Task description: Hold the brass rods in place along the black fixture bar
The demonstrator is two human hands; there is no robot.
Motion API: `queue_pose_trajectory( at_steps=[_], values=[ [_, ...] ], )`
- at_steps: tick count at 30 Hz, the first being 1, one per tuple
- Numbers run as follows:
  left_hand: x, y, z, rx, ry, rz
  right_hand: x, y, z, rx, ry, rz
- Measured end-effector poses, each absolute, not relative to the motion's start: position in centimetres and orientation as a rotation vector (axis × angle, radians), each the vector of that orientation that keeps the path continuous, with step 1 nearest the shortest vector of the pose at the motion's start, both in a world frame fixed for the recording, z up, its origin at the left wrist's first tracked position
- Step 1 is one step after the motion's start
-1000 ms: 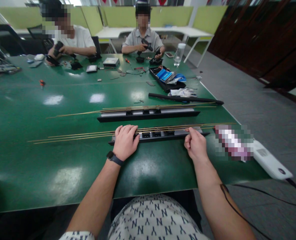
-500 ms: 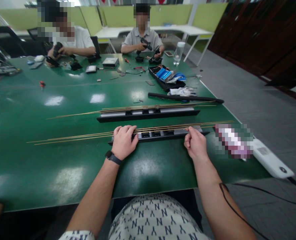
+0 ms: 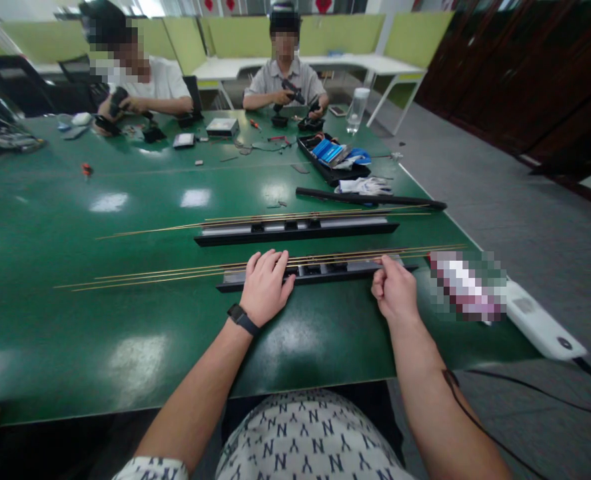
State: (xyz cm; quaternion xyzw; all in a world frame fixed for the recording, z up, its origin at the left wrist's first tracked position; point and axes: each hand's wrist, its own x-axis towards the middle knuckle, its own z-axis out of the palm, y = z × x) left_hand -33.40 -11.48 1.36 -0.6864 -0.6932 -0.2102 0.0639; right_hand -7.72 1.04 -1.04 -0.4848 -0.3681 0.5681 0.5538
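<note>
In the head view, a long black channel (image 3: 335, 275) with a grey inside and several black blocks lies in front of me. Thin brass-coloured rods (image 3: 150, 275) rest lengthwise over it and stick out past both ends. My left hand (image 3: 268, 288) lies across the rods and the channel left of its middle, fingers stretched out. Near the channel's right end, my right hand (image 3: 396, 291) has its fingers curled, thumb and forefinger pinched beside the rods. Whatever is in that pinch is too small to name.
Behind lies a second black channel (image 3: 295, 235) with rods, then a black bar (image 3: 370, 196), gloves (image 3: 365, 185) and a black tray (image 3: 320, 164). At right are a blurred pink item (image 3: 468, 287) and a white device (image 3: 542, 320) with a cable. Two people work opposite with tools.
My left hand has slid to the right along the channel, uncovering its left end. The right hand has shifted only slightly, still pinched. The channel and rods stay nearly in place.
</note>
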Motion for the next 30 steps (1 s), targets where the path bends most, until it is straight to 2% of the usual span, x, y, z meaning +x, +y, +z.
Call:
queue_pose_trajectory(
  at_steps=[14,30],
  values=[
    [-32.9,-11.6,-0.9,-1.869,-2.100,-0.787,-4.3,3.5,-0.9,-1.218,-0.779,1.218],
    [-33.1,-11.5,-1.5,-1.881,-2.049,-0.802,-5.0,2.7,-1.2,-1.126,-0.893,1.409]
  ],
)
